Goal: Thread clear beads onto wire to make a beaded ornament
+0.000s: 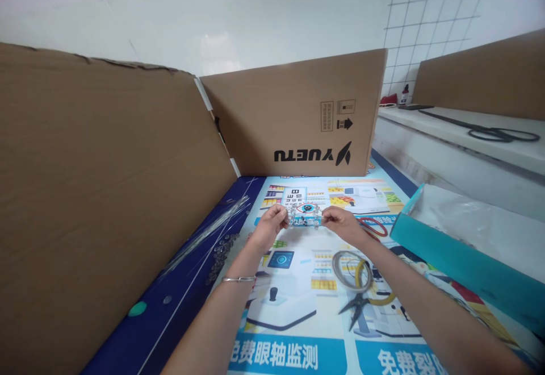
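Nearest you, low and right of centre in the frame, one coil of wire [351, 270] and one pair of small pliers [356, 305] lie on the printed poster [298, 329], with bare poster open toward the bottom edge and one teal box [464, 270] closing in the right side. Mid-frame, your left hand [272, 223] and right hand [340, 223] each pinch shut on an end of one small beaded piece [305, 215], held just above the poster. Beyond, two cardboard panels [298, 116] wall the left and far sides, one pair of scissors [502, 134] lying on the ledge at upper right.
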Tool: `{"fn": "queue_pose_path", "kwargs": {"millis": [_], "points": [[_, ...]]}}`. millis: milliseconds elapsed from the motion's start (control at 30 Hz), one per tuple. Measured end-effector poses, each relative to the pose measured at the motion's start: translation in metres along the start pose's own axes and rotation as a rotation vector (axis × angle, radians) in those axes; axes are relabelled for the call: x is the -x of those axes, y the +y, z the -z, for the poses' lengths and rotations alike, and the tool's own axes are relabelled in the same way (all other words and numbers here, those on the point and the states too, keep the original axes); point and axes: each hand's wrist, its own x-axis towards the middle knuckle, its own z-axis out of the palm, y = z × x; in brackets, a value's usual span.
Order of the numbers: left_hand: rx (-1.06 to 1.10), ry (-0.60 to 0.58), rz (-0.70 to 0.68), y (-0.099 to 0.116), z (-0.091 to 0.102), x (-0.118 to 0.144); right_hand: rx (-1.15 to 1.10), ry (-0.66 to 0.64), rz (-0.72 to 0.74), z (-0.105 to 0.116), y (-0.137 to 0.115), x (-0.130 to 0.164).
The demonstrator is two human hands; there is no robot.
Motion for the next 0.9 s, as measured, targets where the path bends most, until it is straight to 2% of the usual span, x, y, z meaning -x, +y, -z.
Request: {"fn": "queue_pose_path", "kwargs": {"millis": [267, 600, 900], "points": [[-0.015, -0.044, 0.021, 0.004, 0.007, 0.002, 0.008, -0.015, 0.018, 0.004, 0.006, 0.0], [-0.088, -0.122, 0.073, 0.007, 0.012, 0.007, 0.106, -0.018, 0.122, 0.007, 0.007, -0.001], [-0.136, -0.109, -0.055, 0.007, 0.012, 0.006, 0.324, -0.023, 0.258, 0.005, 0.001, 0.003]]}}
